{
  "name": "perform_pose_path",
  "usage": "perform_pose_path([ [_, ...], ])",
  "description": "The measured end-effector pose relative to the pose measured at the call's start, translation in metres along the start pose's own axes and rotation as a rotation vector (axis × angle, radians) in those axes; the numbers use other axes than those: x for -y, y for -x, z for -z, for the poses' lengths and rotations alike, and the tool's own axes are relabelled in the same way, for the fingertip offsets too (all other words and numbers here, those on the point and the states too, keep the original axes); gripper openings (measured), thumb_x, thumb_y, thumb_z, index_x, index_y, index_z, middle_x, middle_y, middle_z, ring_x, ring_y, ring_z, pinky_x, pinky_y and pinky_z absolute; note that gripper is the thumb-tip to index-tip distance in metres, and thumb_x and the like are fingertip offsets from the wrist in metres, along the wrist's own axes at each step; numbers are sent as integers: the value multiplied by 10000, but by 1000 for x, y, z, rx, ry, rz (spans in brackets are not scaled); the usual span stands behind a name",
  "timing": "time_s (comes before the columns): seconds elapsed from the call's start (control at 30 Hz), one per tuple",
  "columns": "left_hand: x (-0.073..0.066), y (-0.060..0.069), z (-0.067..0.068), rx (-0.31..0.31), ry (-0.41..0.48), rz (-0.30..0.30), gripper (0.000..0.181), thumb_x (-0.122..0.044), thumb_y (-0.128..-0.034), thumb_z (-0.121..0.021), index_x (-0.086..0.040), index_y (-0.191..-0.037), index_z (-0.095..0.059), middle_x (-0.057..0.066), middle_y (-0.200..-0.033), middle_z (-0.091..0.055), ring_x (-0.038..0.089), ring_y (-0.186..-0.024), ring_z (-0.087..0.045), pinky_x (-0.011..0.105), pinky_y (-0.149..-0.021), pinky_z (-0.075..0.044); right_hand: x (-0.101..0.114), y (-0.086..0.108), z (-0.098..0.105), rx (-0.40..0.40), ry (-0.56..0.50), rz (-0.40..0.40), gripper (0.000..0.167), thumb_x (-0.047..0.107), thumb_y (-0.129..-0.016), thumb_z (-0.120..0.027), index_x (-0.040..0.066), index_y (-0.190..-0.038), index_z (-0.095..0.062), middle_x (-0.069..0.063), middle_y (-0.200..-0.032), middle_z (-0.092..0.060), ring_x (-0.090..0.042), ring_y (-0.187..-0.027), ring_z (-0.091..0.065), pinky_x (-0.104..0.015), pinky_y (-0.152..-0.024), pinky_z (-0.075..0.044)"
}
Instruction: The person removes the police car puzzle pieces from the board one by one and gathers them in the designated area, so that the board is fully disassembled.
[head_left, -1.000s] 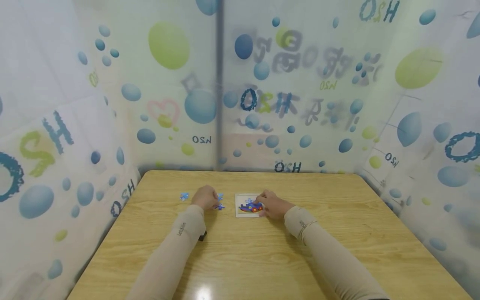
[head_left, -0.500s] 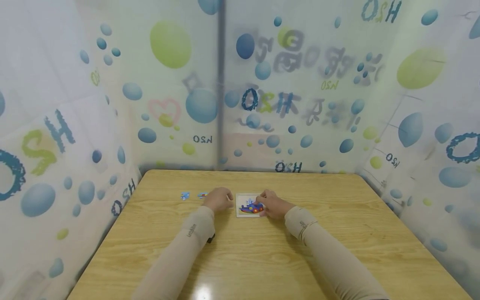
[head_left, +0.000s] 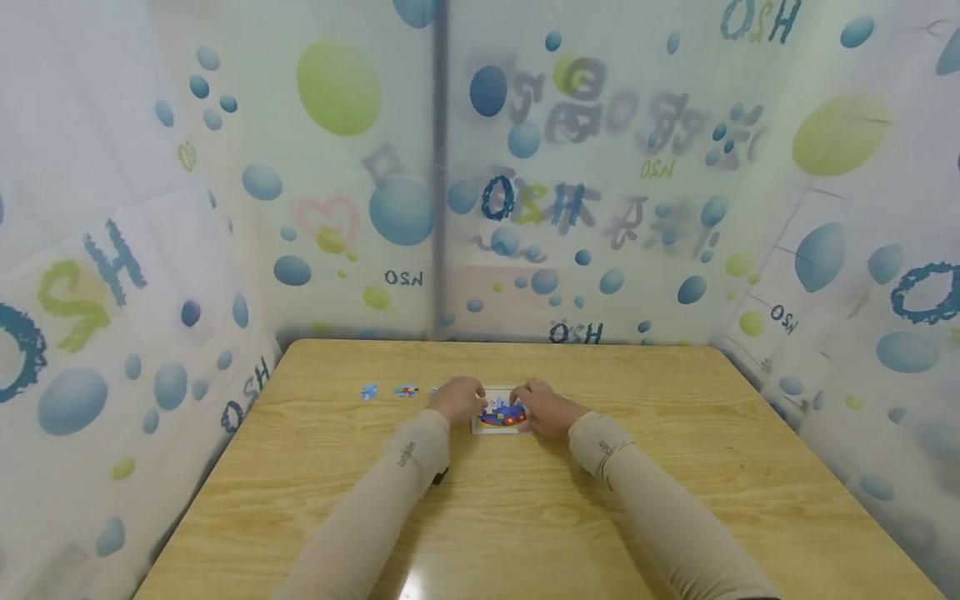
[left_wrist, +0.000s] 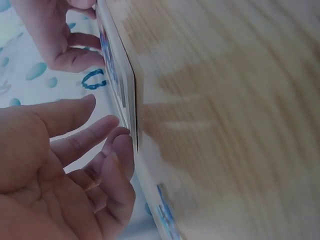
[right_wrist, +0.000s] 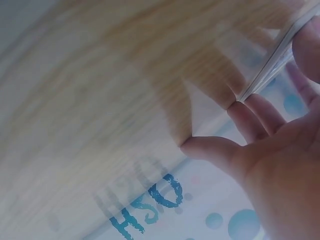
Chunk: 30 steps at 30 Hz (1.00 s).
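puzzle [head_left: 497, 419] is set on bench [head_left: 525, 517], right edge gripped by right hand [head_left: 550, 410]. left hand [head_left: 456, 400] is held at left edge, thumb and forefinger apart. fitting seems in hand; careful alignment is called for.

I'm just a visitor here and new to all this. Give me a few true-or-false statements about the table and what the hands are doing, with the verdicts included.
1. A puzzle board with a colourful picture lies on the wooden table. True.

2. The right hand is well away from the board. False: it is at the board's right side, with fingers touching it.

3. The left hand is at the board's left side. True.

4. Loose puzzle pieces lie on the table, to the left of the left hand. True.

5. The person's arms are bare. False: beige sleeves cover them.
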<state>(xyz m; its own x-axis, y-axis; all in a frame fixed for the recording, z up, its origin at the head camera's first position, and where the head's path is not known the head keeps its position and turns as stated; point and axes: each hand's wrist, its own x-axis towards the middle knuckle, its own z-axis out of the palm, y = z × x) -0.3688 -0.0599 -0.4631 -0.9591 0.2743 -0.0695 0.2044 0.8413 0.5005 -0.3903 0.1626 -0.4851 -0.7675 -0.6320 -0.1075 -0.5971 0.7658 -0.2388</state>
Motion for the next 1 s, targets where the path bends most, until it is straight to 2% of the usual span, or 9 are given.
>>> perform_pose_path([
  [0.17, -8, -4, -5, 8, -3, 27, 240, -244, -975, -684, -66, -1132, -721, 81, -1149, -713, 291, -1081, -655, 473, -959, -527, -3, 0, -1, -42, 35, 60, 398, 313, -970, -699, 39, -1206, -535, -67, -1080, -463, -219, -1002, -464, -409, -925, -476],
  [0.3, -13, -7, -6, 17, -20, 35, 183, -228, -962, -704, -84, -1071, -730, 39, -1055, -714, 229, -970, -658, 417, -876, -550, -4, 0, -1, -48, 14, 83, 325, 286, -975, -698, 45, -1132, -547, -62, -1058, -442, -217, -976, -440, -399, -877, -460],
  [0.47, -18, -10, -7, 36, -18, 17, 126, -193, -952, -722, -73, -989, -731, 17, -939, -704, 179, -852, -649, 368, -791, -563, -3, 1, -1, -48, -4, 83, 298, 264, -976, -698, 48, -1103, -536, -75, -1057, -432, -226, -977, -426, -399, -870, -448],
  [0.8, -17, -20, -14, 36, -80, -13, 131, -178, -934, -741, -49, -934, -721, 21, -865, -683, 164, -779, -633, 334, -754, -567, 1, 6, 4, -49, -30, 93, 270, 236, -981, -693, 42, -1076, -532, -114, -1104, -453, -265, -1021, -450, -435, -899, -459],
  [1.0, -16, -24, -18, 21, -34, 3, 159, -181, -942, -737, -74, -983, -626, 13, -872, -619, 159, -770, -574, 323, -719, -524, 4, 7, 7, -50, -18, 114, 269, 231, -987, -685, 25, -1080, -539, -129, -1110, -470, -285, -1030, -467, -450, -899, -464],
])
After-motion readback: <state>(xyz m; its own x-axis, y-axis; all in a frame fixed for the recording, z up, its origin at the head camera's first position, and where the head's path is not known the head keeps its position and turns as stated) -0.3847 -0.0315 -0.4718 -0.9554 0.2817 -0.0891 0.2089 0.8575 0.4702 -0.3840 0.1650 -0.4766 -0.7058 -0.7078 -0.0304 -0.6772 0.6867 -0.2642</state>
